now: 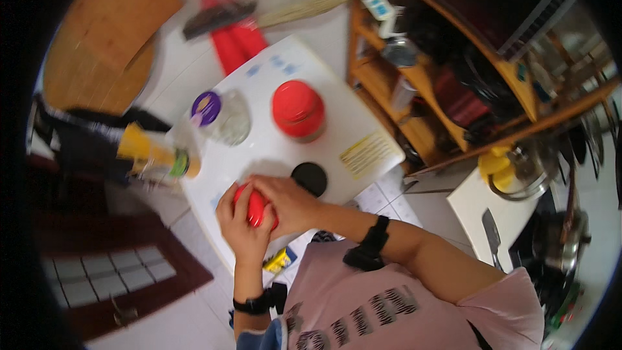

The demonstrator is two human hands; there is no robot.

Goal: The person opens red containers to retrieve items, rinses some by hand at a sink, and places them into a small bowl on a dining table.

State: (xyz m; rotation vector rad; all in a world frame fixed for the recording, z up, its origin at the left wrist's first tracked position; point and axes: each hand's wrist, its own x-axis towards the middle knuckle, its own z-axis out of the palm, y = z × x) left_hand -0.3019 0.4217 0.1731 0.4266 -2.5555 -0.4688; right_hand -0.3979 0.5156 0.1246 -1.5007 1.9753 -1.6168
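Note:
My left hand (238,221) and my right hand (289,204) are wrapped around a small, shiny red round object (255,206), mostly hidden by my fingers; it may be a jar or lid. They are over the near side of a white appliance-like top (262,150) with printed labels. Just past my right hand lies a round black lid or disc (309,179). Farther back stands a larger jar with a red lid (298,109). To its left is a clear jar (233,119) with a purple lid (206,108), apparently tilted. Long yellow strands, perhaps dry noodles (155,150), lie in clear packaging at the left edge.
A wooden shelf rack (413,87) with cookware borders the right. A knife (492,236) rests on a white counter by a pot (561,238). A dark red framed door (131,277) is at lower left. A yellow-blue packet (280,259) lies below my hands.

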